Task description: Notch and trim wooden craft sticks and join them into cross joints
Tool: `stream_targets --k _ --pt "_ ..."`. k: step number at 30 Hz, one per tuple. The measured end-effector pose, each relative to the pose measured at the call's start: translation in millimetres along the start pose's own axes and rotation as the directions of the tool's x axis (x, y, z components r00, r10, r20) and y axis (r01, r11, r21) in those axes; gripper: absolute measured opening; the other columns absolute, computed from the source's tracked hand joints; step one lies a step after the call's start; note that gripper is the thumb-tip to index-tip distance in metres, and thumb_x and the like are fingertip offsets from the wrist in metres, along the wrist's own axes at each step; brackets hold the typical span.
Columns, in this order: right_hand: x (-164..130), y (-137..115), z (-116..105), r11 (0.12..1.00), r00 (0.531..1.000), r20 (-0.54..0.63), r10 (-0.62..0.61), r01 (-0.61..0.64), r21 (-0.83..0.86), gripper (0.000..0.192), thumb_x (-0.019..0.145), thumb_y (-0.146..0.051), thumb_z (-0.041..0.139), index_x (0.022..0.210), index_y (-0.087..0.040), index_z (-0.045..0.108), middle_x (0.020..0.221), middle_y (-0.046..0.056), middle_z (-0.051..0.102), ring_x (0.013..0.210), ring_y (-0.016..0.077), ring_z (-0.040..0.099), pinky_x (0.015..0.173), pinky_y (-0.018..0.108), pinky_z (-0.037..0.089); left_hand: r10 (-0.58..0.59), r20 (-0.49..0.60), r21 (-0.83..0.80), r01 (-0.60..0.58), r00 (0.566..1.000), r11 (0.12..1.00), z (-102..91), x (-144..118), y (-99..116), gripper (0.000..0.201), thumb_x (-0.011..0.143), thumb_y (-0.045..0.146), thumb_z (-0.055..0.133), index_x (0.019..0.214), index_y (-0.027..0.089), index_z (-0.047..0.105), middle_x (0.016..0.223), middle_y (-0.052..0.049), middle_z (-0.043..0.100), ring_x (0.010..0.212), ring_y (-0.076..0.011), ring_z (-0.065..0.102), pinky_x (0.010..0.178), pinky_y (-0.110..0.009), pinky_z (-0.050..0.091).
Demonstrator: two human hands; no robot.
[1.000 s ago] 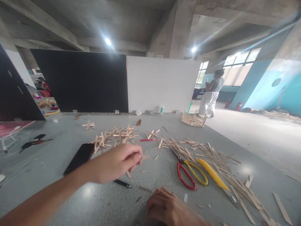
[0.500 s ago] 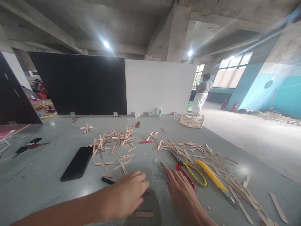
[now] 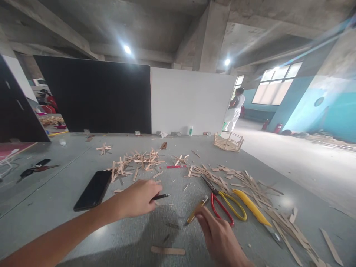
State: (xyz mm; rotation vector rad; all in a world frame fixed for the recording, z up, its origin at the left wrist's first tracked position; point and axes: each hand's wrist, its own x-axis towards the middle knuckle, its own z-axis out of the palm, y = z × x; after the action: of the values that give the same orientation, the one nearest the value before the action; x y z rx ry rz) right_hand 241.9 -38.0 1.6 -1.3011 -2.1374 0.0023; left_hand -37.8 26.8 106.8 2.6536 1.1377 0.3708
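My left hand (image 3: 140, 196) is closed around a black pen (image 3: 162, 196), its tip pointing right over the table. My right hand (image 3: 219, 231) pinches a short, narrow yellow piece with a pale end (image 3: 198, 209); its exact kind is unclear. Below and between the hands, a single wooden craft stick (image 3: 168, 251) lies flat. Scissors (image 3: 222, 198) with one red and one yellow handle rest just beyond my right hand. To their right is a yellow-handled cutter (image 3: 251, 207) with a metal blade.
Craft sticks (image 3: 144, 158) lie heaped mid-table, with more loose sticks (image 3: 250, 185) at right. A black phone (image 3: 93, 191) lies left of my left hand. A stick-built frame (image 3: 228, 142) stands near the far right edge. Upright panels (image 3: 191, 100) border the back; a person (image 3: 235, 107) stands beyond.
My left hand has moved up and away from me, and the black pen is now in it. My right hand has lifted the yellow piece and shifted slightly toward me.
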Motion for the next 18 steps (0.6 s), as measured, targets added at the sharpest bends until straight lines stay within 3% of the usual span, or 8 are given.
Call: stream_targets --k 2,4,6,8,10,12,15,18 --pt "0.0 -8.7 -4.3 1.0 1.0 0.013 0.005 -0.005 0.011 0.028 0.109 -0.032 0.04 0.092 -0.022 0.06 0.055 -0.004 0.058 0.042 0.0139 0.057 0.046 0.022 0.043 0.064 -0.068 0.003 -0.064 0.996 0.998 -0.2 2.5 12.6 0.012 0.081 0.009 0.057 0.081 0.021 0.057 0.077 0.0 0.063 0.064 -0.017 0.058 0.058 -0.026 0.037" --pt "-1.0 -13.8 -5.2 0.999 1.0 0.004 -0.004 0.004 0.034 0.027 0.107 -0.037 0.044 0.117 -0.017 0.058 0.057 -0.005 0.058 0.044 0.0145 0.058 0.048 0.022 0.044 0.153 -0.121 -0.007 -0.155 0.981 0.988 6.7 1.5 24.9 0.006 0.089 0.014 0.057 0.09 0.02 0.056 0.083 0.0 0.064 0.068 -0.0158 0.06 0.062 -0.025 0.043" --pt "-3.0 -15.0 -3.5 0.996 0.998 -0.036 -0.06 0.063 0.062 0.045 0.107 -0.038 0.044 0.143 -0.012 0.042 0.06 -0.006 0.061 0.045 0.0146 0.058 0.05 0.022 0.047 0.264 -0.16 -0.015 -0.27 0.951 0.963 20.1 -4.1 36.1 0.005 0.093 0.015 0.057 0.094 0.02 0.057 0.088 -0.001 0.066 0.074 -0.0148 0.062 0.068 -0.024 0.048" --pt "-5.0 -14.1 -1.3 0.978 0.983 -0.056 -0.172 0.178 0.106 0.047 0.107 -0.033 0.044 0.149 -0.015 0.037 0.067 -0.002 0.068 0.052 0.0151 0.064 0.057 0.023 0.05 0.387 -0.194 -0.004 -0.395 0.902 0.919 36.4 -12.8 45.4 0.008 0.094 0.017 0.058 0.102 0.019 0.057 0.096 -0.003 0.071 0.081 -0.0153 0.066 0.076 -0.024 0.051" --pt "-6.1 -12.7 -0.5 0.945 0.963 -0.044 -0.264 0.268 0.188 0.036 0.104 -0.025 0.048 0.14 -0.02 0.05 0.08 0.003 0.075 0.064 0.0159 0.071 0.064 0.024 0.051 0.486 -0.257 0.042 -0.493 0.835 0.869 51.1 -21.0 52.4 0.011 0.098 0.016 0.056 0.108 0.018 0.057 0.105 -0.006 0.074 0.093 -0.0176 0.07 0.086 -0.027 0.052" --pt "-5.3 -11.4 -1.3 0.917 0.964 -0.031 -0.263 0.259 0.302 0.025 0.101 -0.019 0.052 0.123 -0.024 0.063 0.087 0.004 0.076 0.071 0.0157 0.072 0.066 0.023 0.049 0.579 -0.358 0.15 -0.567 0.732 0.81 61.7 -25.2 57.2 0.014 0.101 0.013 0.051 0.112 0.016 0.058 0.102 -0.006 0.076 0.087 -0.016 0.071 0.085 -0.027 0.054" --pt "-0.2 -8.6 -4.5 0.905 0.989 -0.061 -0.135 0.148 0.399 0.016 0.1 -0.022 0.052 0.092 -0.022 0.066 0.077 0.002 0.069 0.063 0.0142 0.063 0.06 0.023 0.044 0.59 -0.432 0.297 -0.51 0.682 0.807 73.3 -22.4 62.2 0.018 0.101 0.01 0.048 0.116 0.011 0.058 0.096 -0.009 0.077 0.08 -0.0169 0.072 0.08 -0.028 0.057" --pt "7.3 -6.1 -8.2 0.881 0.996 -0.06 0.058 -0.023 0.473 0.024 0.105 -0.033 0.046 0.096 -0.021 0.064 0.069 -0.001 0.061 0.058 0.014 0.055 0.055 0.023 0.042 0.618 -0.475 0.413 -0.461 0.626 0.785 91.1 -16.3 67.1 0.019 0.102 0.013 0.045 0.114 0.011 0.059 0.076 -0.002 0.073 0.063 -0.016 0.069 0.068 -0.028 0.057"
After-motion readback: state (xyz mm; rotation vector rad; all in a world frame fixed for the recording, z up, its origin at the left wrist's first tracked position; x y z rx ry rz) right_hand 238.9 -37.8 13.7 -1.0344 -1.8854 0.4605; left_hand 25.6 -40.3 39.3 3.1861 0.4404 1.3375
